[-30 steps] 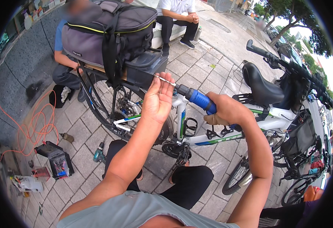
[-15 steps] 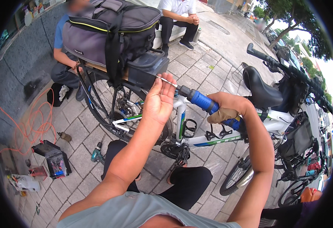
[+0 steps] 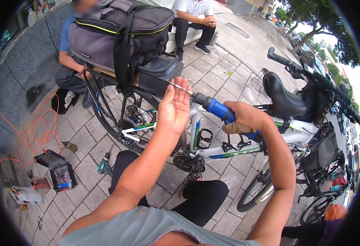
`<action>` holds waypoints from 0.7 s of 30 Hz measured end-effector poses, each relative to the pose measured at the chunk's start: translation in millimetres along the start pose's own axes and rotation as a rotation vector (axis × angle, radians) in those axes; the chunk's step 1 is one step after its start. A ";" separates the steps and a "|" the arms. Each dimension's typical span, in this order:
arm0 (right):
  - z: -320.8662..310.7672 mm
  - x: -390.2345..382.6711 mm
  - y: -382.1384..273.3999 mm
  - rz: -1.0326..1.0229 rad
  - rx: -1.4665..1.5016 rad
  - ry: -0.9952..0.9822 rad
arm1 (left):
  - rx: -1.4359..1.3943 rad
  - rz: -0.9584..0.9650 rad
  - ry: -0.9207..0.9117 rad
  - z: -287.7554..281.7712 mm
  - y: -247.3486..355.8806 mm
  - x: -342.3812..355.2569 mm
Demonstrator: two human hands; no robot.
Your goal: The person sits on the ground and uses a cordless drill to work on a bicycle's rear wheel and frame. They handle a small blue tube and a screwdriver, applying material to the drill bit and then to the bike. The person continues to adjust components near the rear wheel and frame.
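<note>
My right hand point(image 3: 247, 117) is wrapped around a blue and black power screwdriver point(image 3: 217, 109), with its nose pointing up and to the left. A brown patch covers part of that hand's fingers. From the nose sticks a long, thin metal bit point(image 3: 181, 88). My left hand point(image 3: 174, 110) is palm up with its fingers stretched out, and the bit's tip lies across the fingers near the thumb. Just beyond the left fingertips is the black box point(image 3: 157, 80) on the rear rack of a white, blue and green bicycle point(image 3: 225, 152).
A large grey bag point(image 3: 96, 45) sits on the rack. Two people sit beyond the bicycle. On the paving at left are a teal drill point(image 3: 104, 165), an open black toolbox point(image 3: 61, 176), a brown bottle point(image 3: 69, 146) and an orange hose point(image 3: 34, 135). A black saddle point(image 3: 282, 96) stands at right.
My right hand has shifted slightly on the power screwdriver, its fingers lying a little differently round the body. My left hand has hardly moved.
</note>
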State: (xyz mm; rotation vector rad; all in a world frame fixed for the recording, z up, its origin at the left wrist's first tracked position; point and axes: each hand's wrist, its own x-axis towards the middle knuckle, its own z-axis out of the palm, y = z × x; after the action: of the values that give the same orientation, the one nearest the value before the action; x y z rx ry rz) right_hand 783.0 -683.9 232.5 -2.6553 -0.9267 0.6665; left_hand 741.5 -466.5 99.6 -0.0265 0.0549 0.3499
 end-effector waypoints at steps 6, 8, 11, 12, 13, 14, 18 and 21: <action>1.0 0.9 -3.7 0.006 -0.014 -0.017 | -0.005 -0.001 -0.015 -0.1 2.3 -0.5; 3.0 2.0 -1.4 0.009 -0.004 -0.019 | -0.002 -0.010 -0.029 -1.8 2.7 0.0; 5.2 2.5 -1.8 0.021 0.003 -0.027 | 0.006 -0.016 -0.044 -3.5 5.2 1.1; 6.2 0.7 -1.9 0.032 0.006 -0.029 | 0.009 -0.023 -0.046 -3.7 4.8 0.6; 6.7 0.0 -0.9 0.024 -0.003 -0.039 | 0.018 -0.020 -0.037 -3.1 4.1 -0.4; 7.2 -0.3 1.0 0.017 -0.012 -0.050 | 0.028 -0.017 -0.028 -1.9 3.3 -1.8; 10.1 -0.8 7.5 -0.006 -0.011 -0.052 | 0.061 -0.018 -0.028 -4.1 2.6 -1.5; 7.6 1.6 -1.4 0.033 -0.005 -0.071 | 0.062 0.003 -0.043 -4.8 4.2 0.5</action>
State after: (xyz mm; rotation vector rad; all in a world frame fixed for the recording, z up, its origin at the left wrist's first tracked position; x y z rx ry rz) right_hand 779.6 -681.2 226.0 -2.6726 -0.9053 0.7716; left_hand 740.3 -462.5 94.8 0.0428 0.0236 0.3512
